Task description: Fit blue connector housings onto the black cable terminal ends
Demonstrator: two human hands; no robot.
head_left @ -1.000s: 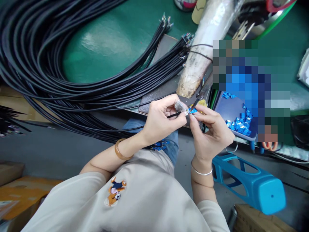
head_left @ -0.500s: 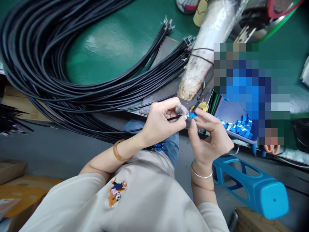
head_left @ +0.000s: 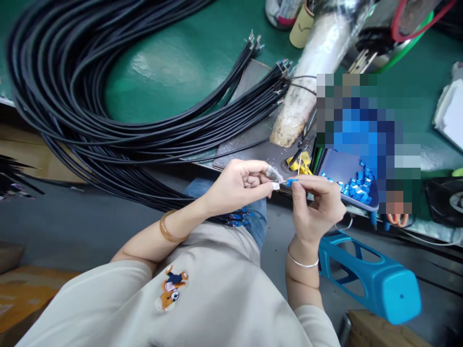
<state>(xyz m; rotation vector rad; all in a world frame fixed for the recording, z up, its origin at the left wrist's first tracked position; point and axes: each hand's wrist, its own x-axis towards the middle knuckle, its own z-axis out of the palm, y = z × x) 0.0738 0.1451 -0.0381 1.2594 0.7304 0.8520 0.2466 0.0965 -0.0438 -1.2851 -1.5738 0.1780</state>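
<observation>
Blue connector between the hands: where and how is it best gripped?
Likely the end of the blue connector toward the right hand, pinched from that side: the piece is small, and its other end points at the left hand.

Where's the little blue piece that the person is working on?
In the head view, the little blue piece is just right of centre, at the fingertips of the right hand, close beside those of the left hand.

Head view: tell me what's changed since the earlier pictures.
The left hand and right hand moved toward the body with the blue piece, away from the white roll, uncovering more of the yellow object. The black cables and blue stool stayed put.
</observation>
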